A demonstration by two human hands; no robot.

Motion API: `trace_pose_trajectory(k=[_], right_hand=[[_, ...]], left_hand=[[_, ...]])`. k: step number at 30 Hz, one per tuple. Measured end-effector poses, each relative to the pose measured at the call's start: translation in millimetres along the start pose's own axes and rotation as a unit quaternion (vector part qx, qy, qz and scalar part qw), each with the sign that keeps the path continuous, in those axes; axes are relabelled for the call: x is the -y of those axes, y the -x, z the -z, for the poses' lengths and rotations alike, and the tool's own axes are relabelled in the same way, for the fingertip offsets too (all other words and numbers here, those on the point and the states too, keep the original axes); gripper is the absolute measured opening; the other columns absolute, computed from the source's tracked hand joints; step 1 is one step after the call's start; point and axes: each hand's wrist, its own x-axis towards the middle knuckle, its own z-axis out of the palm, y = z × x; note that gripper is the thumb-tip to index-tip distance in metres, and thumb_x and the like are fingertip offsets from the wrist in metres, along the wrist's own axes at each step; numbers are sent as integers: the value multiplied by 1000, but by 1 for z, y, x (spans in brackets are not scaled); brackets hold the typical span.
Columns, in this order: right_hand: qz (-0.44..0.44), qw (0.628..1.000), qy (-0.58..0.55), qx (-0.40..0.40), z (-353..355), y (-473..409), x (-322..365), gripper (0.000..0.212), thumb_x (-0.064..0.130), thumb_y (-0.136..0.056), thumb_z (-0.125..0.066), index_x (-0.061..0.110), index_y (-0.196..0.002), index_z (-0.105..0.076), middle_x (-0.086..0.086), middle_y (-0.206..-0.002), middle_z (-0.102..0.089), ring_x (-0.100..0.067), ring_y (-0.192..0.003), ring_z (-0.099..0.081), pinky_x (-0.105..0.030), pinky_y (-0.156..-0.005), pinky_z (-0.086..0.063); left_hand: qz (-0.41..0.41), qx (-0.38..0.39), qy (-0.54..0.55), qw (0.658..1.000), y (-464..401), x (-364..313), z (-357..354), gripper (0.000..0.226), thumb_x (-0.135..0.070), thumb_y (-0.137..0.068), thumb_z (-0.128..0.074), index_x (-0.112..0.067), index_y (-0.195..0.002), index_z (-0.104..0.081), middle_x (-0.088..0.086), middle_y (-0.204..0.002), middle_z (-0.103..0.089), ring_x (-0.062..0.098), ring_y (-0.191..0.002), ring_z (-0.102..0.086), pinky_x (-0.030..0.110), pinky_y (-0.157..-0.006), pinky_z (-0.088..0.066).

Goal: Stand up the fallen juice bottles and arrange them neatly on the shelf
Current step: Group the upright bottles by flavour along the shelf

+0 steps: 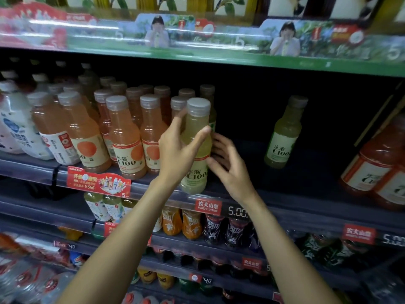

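A pale yellow juice bottle (195,137) with a grey cap stands upright at the front edge of the middle shelf (285,207). My left hand (177,148) wraps its body from the left. My right hand (225,163) touches its right side with fingers spread. A second yellow bottle (282,134) stands alone farther right and deeper on the shelf. To the left, rows of orange juice bottles (125,137) stand upright. Behind the held bottle another grey-capped bottle (207,93) is partly hidden.
White-labelled bottles (19,128) lean at the far left of the shelf. Red-orange bottles (377,163) stand at the right edge. A dark gap lies between the two yellow bottles. The upper shelf's edge (219,55) hangs overhead. Lower shelves hold more drinks (190,224).
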Motion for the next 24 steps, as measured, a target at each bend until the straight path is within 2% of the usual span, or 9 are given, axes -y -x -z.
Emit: trace_pose_trajectory(k=[3,6,8,10,13,15,18,20,24], right_hand=[[-11,996,93,-11,23,7,-6,81,15,-79,-74,44,-134,-23,22,-127,-46,10,-117,-48,-16,-97,-44],[-23,988,133,-71,47,8,-14,86,16,-77,-77,54,-130,-21,32,-118,-45,20,-107,-49,-9,-87,-46],[-35,984,145,-96,61,9,-20,85,17,-77,-78,55,-130,-23,32,-117,-47,17,-106,-51,-10,-85,-46],[-46,979,149,-128,75,12,-26,81,18,-76,-78,47,-134,-30,22,-120,-55,7,-111,-54,-21,-91,-50],[-45,965,178,-186,92,17,-36,80,20,-72,-80,36,-136,-35,6,-123,-61,-8,-112,-59,-36,-92,-53],[-50,955,183,-227,102,20,-39,81,20,-70,-82,32,-136,-38,11,-118,-62,-3,-108,-61,-31,-92,-52],[-56,941,205,-264,117,23,-42,81,21,-69,-83,28,-137,-39,26,-106,-57,16,-98,-56,-14,-88,-49],[-65,940,205,-264,124,24,-42,82,21,-69,-84,29,-137,-40,33,-103,-53,23,-94,-53,-11,-85,-47],[-73,943,199,-257,127,24,-45,82,20,-69,-83,30,-138,-38,35,-103,-52,23,-95,-52,-9,-85,-45]], left_hand=[[2,14,12,1000,-8,-11,-29,57,-42,-78,-72,-9,-122,-58,-6,-108,-67,2,-102,-63,27,-88,-52],[15,38,36,999,-7,-17,-64,54,-33,-76,-79,-13,-122,-58,-8,-107,-66,2,-102,-63,24,-89,-52],[33,52,73,995,-5,-16,-84,52,-28,-76,-80,-11,-120,-58,-6,-108,-66,3,-103,-62,23,-90,-51],[46,86,92,991,-6,-13,-102,55,-37,-76,-79,-12,-120,-57,-3,-109,-67,5,-104,-62,29,-91,-52],[13,165,12,986,-11,-4,-121,56,-55,-85,-58,-19,-128,-53,-2,-118,-65,12,-110,-60,37,-93,-50],[-58,150,-72,984,-13,8,-122,53,-52,-94,-40,-17,-131,-53,2,-122,-63,20,-115,-54,35,-94,-45],[-155,60,-246,955,-19,35,-118,43,-35,-94,-45,-5,-124,-53,19,-108,-62,37,-102,-53,43,-84,-45],[-145,51,-316,936,-22,50,-116,46,-28,-88,-49,-2,-127,-48,27,-110,-55,44,-98,-51,48,-84,-44],[-86,87,-329,936,-28,62,-118,64,-27,-83,-46,2,-139,-37,45,-135,-32,60,-119,-36,58,-102,-35]])
